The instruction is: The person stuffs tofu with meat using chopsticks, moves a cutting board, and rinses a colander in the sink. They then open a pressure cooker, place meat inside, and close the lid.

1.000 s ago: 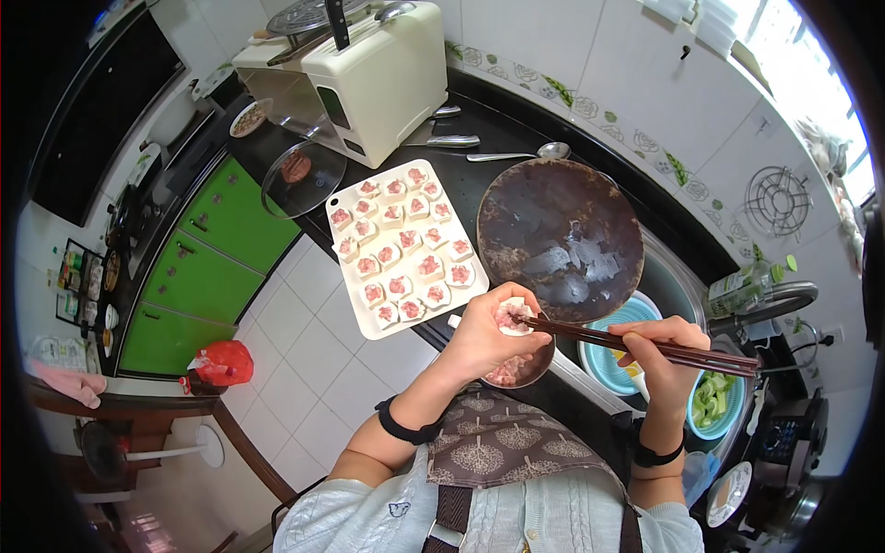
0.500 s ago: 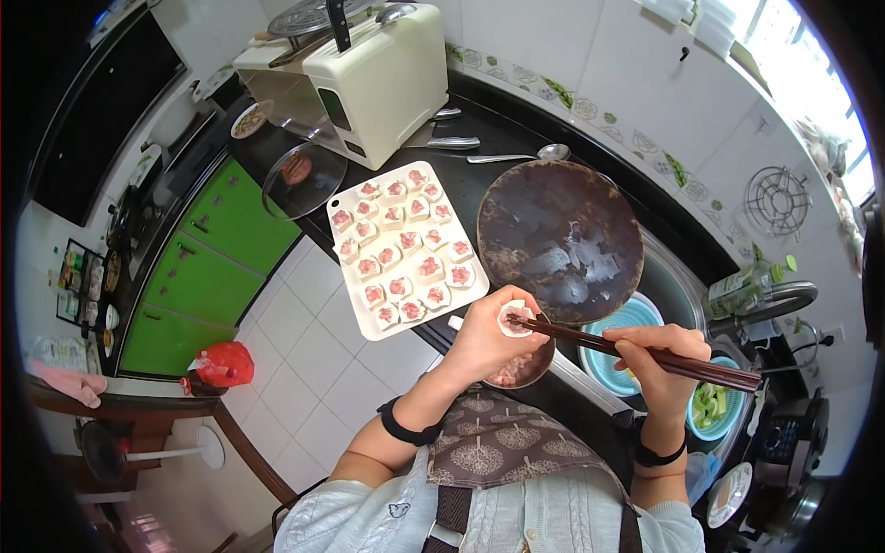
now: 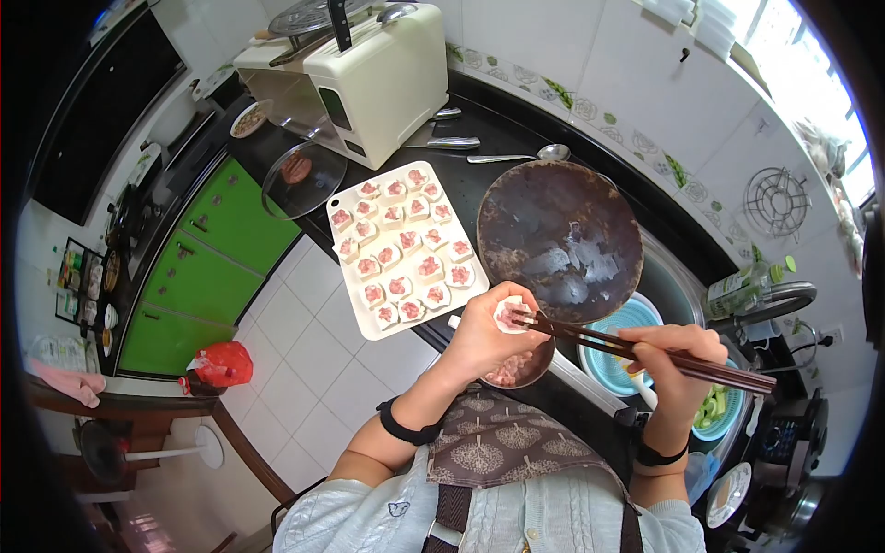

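My left hand [image 3: 475, 336] grips a white tofu piece [image 3: 503, 313] with pink minced meat in its top. My right hand [image 3: 678, 364] is closed around a pair of dark brown chopsticks [image 3: 599, 340], their tips touching the meat in the tofu. Below my left hand, partly covered by it, is a bowl of minced meat [image 3: 514, 370]. To the left lies a white board [image 3: 350, 196] bearing several tofu pieces [image 3: 429, 267] topped with meat, set out in rows.
A large dark round slab or pan [image 3: 539, 217] sits beyond my hands. Blue baskets [image 3: 604, 369] stand by the sink at right, below a tap [image 3: 791, 295]. A cream appliance [image 3: 387, 83], a glass lid [image 3: 304, 189], a knife [image 3: 452, 144] and a spoon [image 3: 553, 153] are on the back counter.
My right hand has shifted slightly right and down, with the chopsticks spreading a little apart at the tofu. My left hand has turned the tofu slightly.
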A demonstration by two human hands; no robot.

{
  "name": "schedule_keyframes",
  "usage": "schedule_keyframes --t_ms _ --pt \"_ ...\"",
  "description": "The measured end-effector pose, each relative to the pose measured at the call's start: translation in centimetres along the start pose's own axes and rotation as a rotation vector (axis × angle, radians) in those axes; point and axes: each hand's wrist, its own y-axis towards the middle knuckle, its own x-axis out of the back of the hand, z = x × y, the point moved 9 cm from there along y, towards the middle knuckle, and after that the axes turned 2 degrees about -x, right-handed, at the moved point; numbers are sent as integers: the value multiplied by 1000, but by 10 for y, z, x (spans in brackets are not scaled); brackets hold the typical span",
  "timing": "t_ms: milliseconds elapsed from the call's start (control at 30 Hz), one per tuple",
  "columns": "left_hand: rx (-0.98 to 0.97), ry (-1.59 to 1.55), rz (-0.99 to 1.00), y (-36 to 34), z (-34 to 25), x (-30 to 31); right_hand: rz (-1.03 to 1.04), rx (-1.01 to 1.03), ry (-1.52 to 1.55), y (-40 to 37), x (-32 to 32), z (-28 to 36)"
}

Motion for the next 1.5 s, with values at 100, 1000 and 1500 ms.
schedule_keyframes --t_ms 100,1000,1500 --pt "33 -53 -21 0 2 1 -126 -19 118 0 8 -8" --pt "212 -333 99 -1 18 -3 37 121 130 -11 13 -22" --pt "52 11 73 -7 10 12 -201 -674 664 -25 -28 -143"
